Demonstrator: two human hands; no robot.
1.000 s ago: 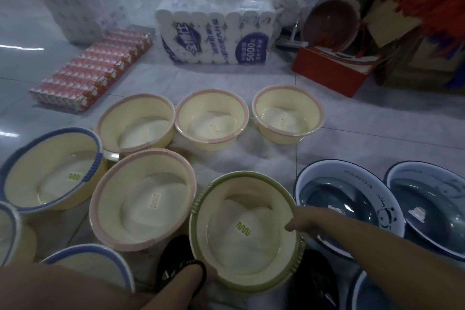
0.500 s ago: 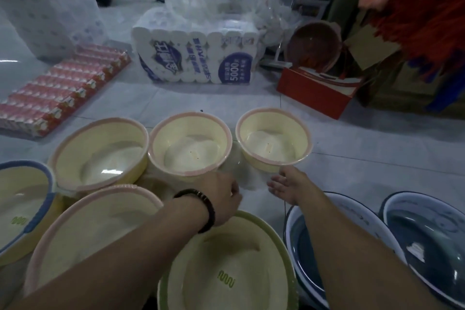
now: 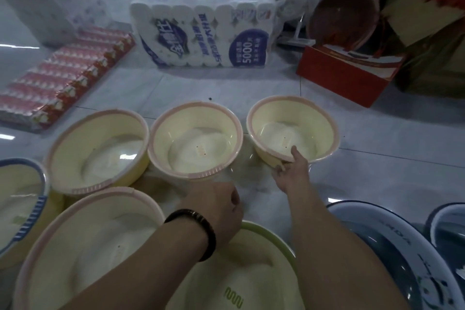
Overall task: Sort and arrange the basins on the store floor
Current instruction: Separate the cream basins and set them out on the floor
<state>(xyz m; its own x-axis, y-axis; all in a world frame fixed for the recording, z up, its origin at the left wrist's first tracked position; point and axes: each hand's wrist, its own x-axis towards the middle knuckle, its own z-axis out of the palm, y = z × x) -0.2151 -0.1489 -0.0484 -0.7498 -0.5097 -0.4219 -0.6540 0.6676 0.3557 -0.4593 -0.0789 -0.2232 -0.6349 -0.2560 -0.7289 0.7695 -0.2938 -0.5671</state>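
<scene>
1. Head view, layout: basins stand on the tiled floor in rough rows. Three cream basins with pink rims form the far row: the left pink-rimmed basin, the middle pink-rimmed basin and the right pink-rimmed basin. The left and middle ones touch at the rims; the right one stands just apart.
2. Head view, near row: a larger pink-rimmed basin, a green-rimmed basin and a blue-rimmed basin lie nearer the person. Dark panda-print basins sit to the right.
3. Right hand: the thumb lies over the near rim of the right pink-rimmed basin and the fingers curl beneath it, a pinch on the rim.
4. Left hand: loosely curled, holding nothing, hovering above the floor between the middle pink-rimmed basin and the green-rimmed basin. A dark bracelet circles its wrist.
5. Step in hand, as judged: taking hold of the right pink-rimmed basin to reposition or nest it.
6. Next move, as judged: a firm lift or slide of that basin towards its matching neighbours, clearing their rims.
7. Background: a pack of tissue rolls and a red box stand beyond, well apart.
</scene>
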